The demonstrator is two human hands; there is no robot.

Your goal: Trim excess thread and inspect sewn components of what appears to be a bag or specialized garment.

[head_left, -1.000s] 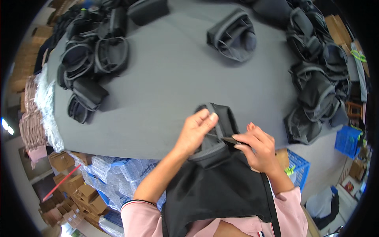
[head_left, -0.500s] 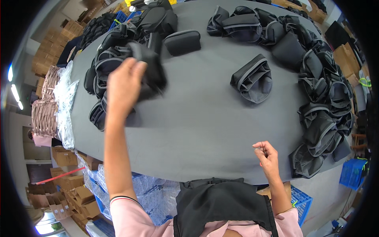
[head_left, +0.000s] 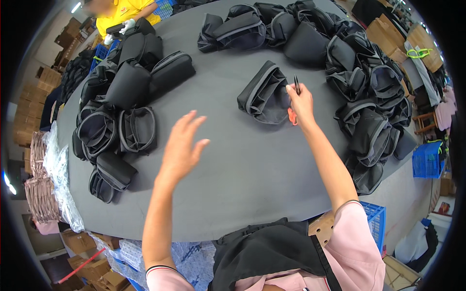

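Observation:
My left hand [head_left: 182,143] hovers over the table on the left of centre, fingers apart and holding nothing. In my right hand [head_left: 302,102] are small scissors [head_left: 292,117] with dark pointed blades sticking up and an orange handle below the palm. Right beside that hand lies an unzipped black pouch [head_left: 256,94], its mouth gaping and inner grey dividers showing; whether my fingers touch its edge I cannot tell. To the left of my left hand sits a group of black pouches, among them an open one [head_left: 138,129] and a closed one [head_left: 173,69].
More black pouches [head_left: 371,128] curve along the far and right edges of the grey table [head_left: 228,194]. A person in a yellow shirt [head_left: 127,10] with white gloves handles a dark item at the far left. Blue crates [head_left: 427,160] and cartons stand around the table.
My left hand has let go of a black pouch at the left pile and drawn back, now spread. My right hand has moved up to the unzipped pouch. The view has turned rightward.

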